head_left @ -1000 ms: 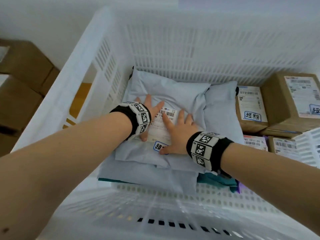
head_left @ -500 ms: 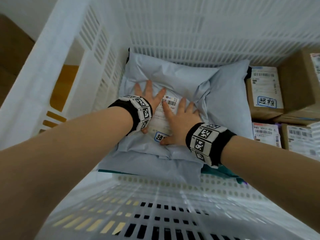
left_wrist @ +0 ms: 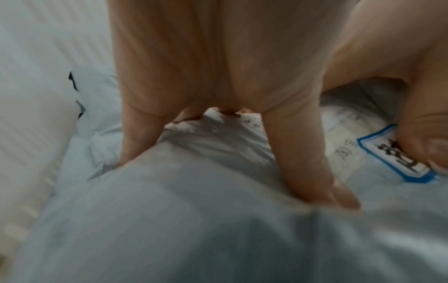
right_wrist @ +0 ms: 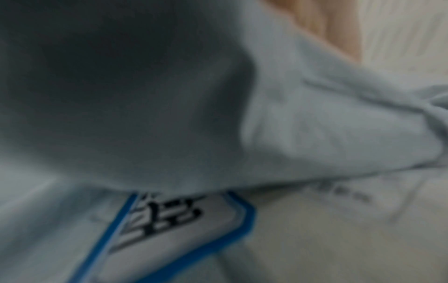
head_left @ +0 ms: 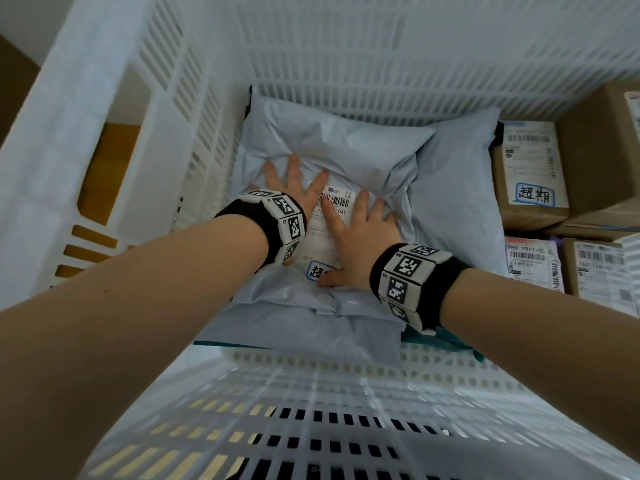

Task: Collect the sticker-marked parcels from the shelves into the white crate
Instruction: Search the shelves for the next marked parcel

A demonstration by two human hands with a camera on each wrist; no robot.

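A pale blue-grey mailer parcel [head_left: 346, 147] lies on top of a stack inside the white crate [head_left: 346, 64]. It carries a white shipping label and a blue-bordered sticker [head_left: 317, 271]. My left hand [head_left: 294, 192] and right hand [head_left: 360, 240] both press flat on it, fingers spread, either side of the label. In the left wrist view, fingers [left_wrist: 312, 172] sink into the mailer [left_wrist: 194, 210] beside the sticker [left_wrist: 387, 153]. The right wrist view is blurred and shows only creased mailer [right_wrist: 315, 124] and the sticker [right_wrist: 174, 220].
More grey mailers [head_left: 457, 188] lie beneath, with a teal parcel [head_left: 443, 336] at the bottom. Right of them stand cardboard boxes [head_left: 530, 161], one with a blue-bordered sticker [head_left: 535, 195], and a small labelled parcel [head_left: 533, 268]. Outside the crate's left wall is brown cardboard [head_left: 14, 74].
The view has dropped closer into the crate. Both hands stay pressed on the top mailer, which looks more squashed and creased around the fingers.
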